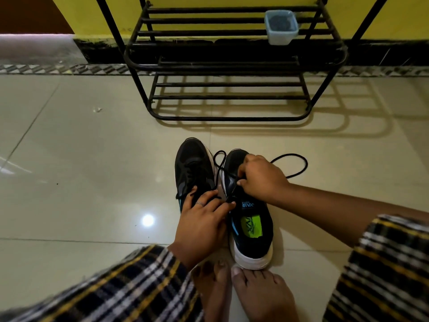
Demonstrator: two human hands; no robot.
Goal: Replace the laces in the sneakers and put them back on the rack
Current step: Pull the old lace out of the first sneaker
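The left hand (204,225), with a ring on one finger, lies flat with fingers spread over the rear of the left black mesh sneaker (193,170), its fingertips reaching the tongue of the neighbouring shoe; it seems to pin a lace end there, though the grip is hard to make out. The right black sneaker with a white sole and green insole (251,228) stands just beside the first, toes pointing away from the person. The right hand (262,180) is curled closed over its eyelets, pinching the thin black round lace (299,159), which loops out onto the glossy beige tiled floor (81,170) to the right. Beyond the shoes stands a black metal-bar shoe rack (229,97), with a clear square plastic container (281,26) on its upper shelf.
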